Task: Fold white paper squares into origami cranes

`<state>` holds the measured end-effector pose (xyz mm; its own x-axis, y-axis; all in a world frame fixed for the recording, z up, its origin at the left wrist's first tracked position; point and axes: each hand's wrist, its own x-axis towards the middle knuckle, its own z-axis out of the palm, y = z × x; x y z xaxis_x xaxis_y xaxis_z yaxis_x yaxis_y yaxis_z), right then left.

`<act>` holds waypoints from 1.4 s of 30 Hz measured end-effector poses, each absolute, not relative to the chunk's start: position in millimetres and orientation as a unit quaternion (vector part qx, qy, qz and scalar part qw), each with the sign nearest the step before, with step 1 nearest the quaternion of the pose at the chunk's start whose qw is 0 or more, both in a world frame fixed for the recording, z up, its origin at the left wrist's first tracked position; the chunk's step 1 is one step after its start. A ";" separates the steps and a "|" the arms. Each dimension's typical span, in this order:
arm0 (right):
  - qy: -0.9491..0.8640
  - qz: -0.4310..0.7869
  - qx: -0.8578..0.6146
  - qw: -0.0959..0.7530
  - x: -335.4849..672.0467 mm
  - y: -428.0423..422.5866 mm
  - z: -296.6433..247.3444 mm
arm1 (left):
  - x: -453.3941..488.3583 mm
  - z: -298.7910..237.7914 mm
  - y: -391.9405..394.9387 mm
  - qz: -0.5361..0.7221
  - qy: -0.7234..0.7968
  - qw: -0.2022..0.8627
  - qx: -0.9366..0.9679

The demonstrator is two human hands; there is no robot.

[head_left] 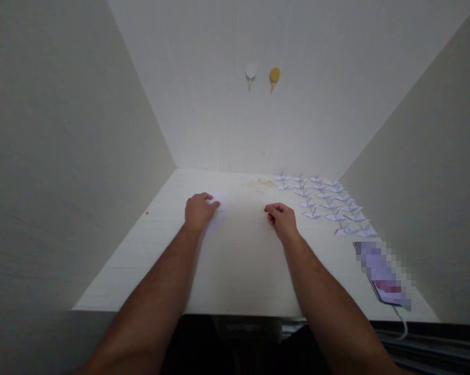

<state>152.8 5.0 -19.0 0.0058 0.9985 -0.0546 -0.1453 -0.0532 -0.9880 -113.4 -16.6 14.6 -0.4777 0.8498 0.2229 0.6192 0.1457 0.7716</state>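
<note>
1. Curling over the pale paper [222,210] left of centre, your left hand [198,212] has bent fingers, probably to steady it; you cannot tell whether they grip or merely press.
2. Your right hand [284,220] sits to the right, fingers curled, thumb near the fingertips; whether anything is pinched there cannot be told.
3. White folded cranes [312,214] stand in rows at far right, presumably out of your arms' way.
4. The phone [381,273] lies near right, angled, perhaps for easy viewing.
</note>
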 end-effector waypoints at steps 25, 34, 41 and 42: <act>-0.451 0.595 -0.407 0.526 151.8 16.1 -12.6 | -83.7 45.7 -24.8 0.482 0.690 0.007 0.540; -0.486 0.591 -0.450 0.460 159.5 14.0 -8.7 | -6.0 4.7 -21.1 0.610 0.460 0.542 0.349; -0.518 0.483 -0.503 0.496 170.0 14.8 -17.8 | -8.1 2.0 -20.9 0.555 0.501 0.469 0.469; -0.518 0.478 -0.506 0.497 170.1 15.4 -17.2 | -7.8 2.7 -20.4 0.548 0.525 0.443 0.478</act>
